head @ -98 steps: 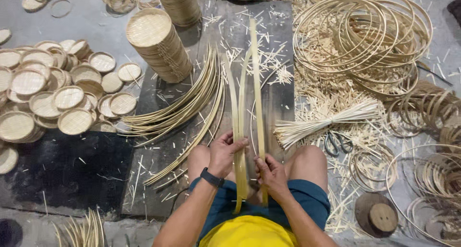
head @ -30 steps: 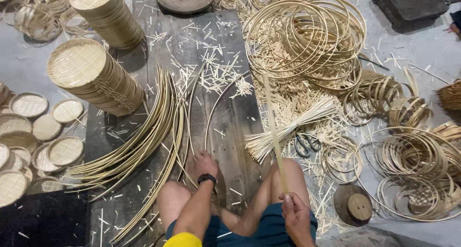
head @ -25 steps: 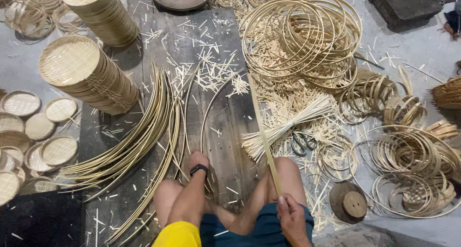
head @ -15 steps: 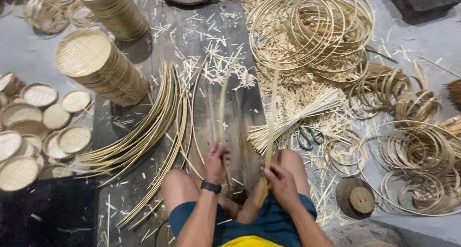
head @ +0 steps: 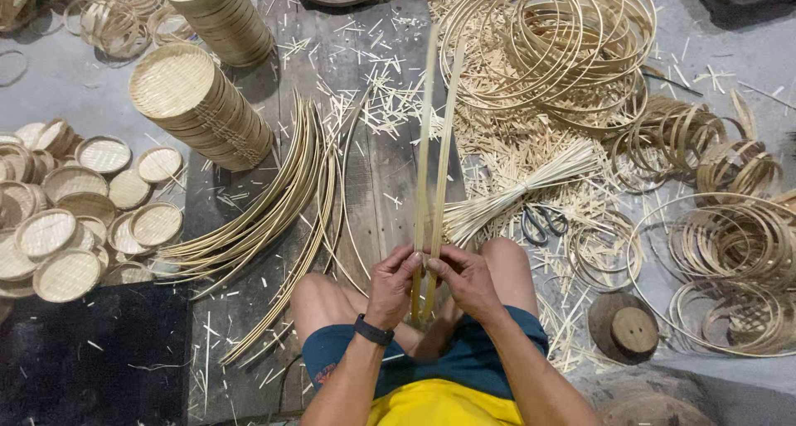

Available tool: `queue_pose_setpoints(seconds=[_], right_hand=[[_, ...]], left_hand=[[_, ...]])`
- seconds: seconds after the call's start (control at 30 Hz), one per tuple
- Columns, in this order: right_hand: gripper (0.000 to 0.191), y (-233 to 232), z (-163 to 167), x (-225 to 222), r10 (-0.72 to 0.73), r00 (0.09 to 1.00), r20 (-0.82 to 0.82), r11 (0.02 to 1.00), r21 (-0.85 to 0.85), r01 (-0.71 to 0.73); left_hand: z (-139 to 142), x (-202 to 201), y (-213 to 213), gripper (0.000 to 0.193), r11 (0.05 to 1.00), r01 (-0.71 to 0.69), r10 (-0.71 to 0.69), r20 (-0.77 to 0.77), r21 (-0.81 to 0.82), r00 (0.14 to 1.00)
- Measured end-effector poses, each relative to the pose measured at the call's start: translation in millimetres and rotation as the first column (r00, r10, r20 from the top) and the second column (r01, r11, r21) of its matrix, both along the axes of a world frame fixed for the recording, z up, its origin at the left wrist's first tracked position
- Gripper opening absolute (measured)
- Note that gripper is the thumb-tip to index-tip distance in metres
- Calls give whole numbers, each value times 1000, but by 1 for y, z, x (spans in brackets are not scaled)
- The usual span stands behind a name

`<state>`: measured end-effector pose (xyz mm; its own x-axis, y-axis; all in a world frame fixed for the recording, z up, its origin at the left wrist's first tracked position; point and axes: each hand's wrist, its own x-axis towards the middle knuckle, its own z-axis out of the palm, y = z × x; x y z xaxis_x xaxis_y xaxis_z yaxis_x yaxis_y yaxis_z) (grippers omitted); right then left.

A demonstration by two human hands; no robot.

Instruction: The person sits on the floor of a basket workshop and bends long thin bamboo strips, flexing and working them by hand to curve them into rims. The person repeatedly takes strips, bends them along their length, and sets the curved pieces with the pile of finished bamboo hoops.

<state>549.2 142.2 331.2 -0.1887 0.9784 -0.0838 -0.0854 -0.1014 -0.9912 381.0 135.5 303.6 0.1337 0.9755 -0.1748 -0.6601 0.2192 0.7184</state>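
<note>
Left hand: our left hand (head: 393, 283) sits low in the middle of the view, fingers pinched together on the pale, long, flat bamboo strips (head: 434, 136); a black band wraps the wrist.
Right hand: our right hand (head: 466, 280) touches the left one at 3 o'clock of it, fingers clamped on the same strips.
Strips: we hold two of them side by side, standing almost upright from between our knees and running toward 12 o'clock, their lower ends hidden behind our fingers.
Surface: we sit on a dark, worn wooden plank platform (head: 373, 186), littered with short pale splinters.
Floor: grey concrete floor (head: 58, 86) lies at 9 to 11 o'clock of the platform.
At 10 o'clock: a leaning stack of round woven bamboo trays (head: 199, 103) stands beside a fan of long curved bamboo slats (head: 265, 210).
At 9 o'clock: small round woven lids (head: 75, 219) lie scattered in a heap.
At 1 o'clock: a pile of large thin bamboo hoops (head: 547, 45).
At 2 o'clock: a tied bundle of thin pale sticks (head: 514, 198), with dark metal scissors (head: 543, 221) just beside it.
At 3 o'clock: smaller coiled bamboo rings (head: 730, 252).
At 4 o'clock: a round dark wooden block (head: 632, 331).
</note>
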Motion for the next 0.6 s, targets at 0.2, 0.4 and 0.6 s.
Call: queue_pose_setpoints(seconds=[0.2,0.4,0.6], right_hand=[[30,-15,3,4,22,1000,-9,1000,-15,-22],[29,-22,5,17,52,999,15,998,34,-53],[29,-23,13,23,-13,999,49,999,30,12]], left_hand=[[-2,0,-21,31,998,-37,41,-87,50,995],[49,-51,15,45,943,268,-246,-131,195,960],[160,-58,155,40,992,-12,38,-208,126,977]])
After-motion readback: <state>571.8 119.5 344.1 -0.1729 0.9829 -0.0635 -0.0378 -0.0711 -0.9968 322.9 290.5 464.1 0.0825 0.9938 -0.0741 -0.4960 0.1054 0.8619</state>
